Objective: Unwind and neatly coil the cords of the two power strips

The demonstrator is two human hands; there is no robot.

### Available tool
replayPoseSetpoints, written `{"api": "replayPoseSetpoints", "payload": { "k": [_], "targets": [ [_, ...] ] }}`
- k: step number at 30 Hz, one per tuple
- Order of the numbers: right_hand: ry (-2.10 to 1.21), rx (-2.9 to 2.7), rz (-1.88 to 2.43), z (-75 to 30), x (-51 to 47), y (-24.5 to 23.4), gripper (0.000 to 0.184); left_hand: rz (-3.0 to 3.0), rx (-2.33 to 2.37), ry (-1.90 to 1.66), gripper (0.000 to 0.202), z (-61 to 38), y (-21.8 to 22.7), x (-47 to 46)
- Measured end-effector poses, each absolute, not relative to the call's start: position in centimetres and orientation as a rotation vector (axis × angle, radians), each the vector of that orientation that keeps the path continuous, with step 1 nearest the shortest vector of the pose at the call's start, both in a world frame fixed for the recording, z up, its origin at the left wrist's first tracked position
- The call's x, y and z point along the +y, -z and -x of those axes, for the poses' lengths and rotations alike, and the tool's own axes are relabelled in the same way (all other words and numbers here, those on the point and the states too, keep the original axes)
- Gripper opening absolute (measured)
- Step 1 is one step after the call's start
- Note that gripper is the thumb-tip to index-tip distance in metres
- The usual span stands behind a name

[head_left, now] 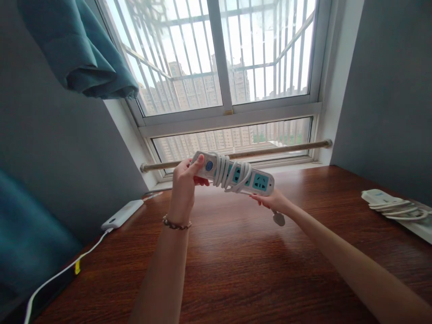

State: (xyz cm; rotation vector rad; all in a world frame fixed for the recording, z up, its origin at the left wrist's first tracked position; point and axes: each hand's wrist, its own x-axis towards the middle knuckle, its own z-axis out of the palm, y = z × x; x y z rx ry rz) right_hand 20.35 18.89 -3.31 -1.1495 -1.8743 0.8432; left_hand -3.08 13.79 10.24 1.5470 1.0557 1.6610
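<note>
A white power strip (pixel 262 182) with blue-green socket faces and a round blue button is held up above the wooden table, tilted down to the right. Its white cord (pixel 222 170) is wound in several loops around the middle. My left hand (pixel 184 186) is closed on the strip's left end, thumb on top near the button. Under the right end, my right hand (pixel 272 200) grips the strip from below, its fingers partly hidden. A small pale rounded piece (pixel 278 218), perhaps the plug, hangs below my right wrist.
A second power strip (pixel 381 199) with wrapped cord lies at the table's (pixel 236 279) right edge. At left sits a white box-shaped device (pixel 123 214) with a white cable (pixel 67 269). Behind are a horizontal rail (pixel 286 149), a barred window (pixel 266 54) and a blue curtain (pixel 84 54).
</note>
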Motion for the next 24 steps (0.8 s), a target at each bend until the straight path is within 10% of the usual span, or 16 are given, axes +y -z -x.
{"api": "replayPoseSetpoints", "payload": {
  "k": [8, 24],
  "targets": [
    [-0.806, -2.051, 0.899, -18.5, 16.3, 2.0, 0.037, -1.863, 1.632, -1.832, 0.036, 3.7, -9.3, 14.5],
    [-0.673, -1.602, 0.879, -18.7, 15.0, -0.6, 0.033, -1.488, 1.183, -1.565, 0.052, 3.3, -8.7, 16.1]
  ]
}}
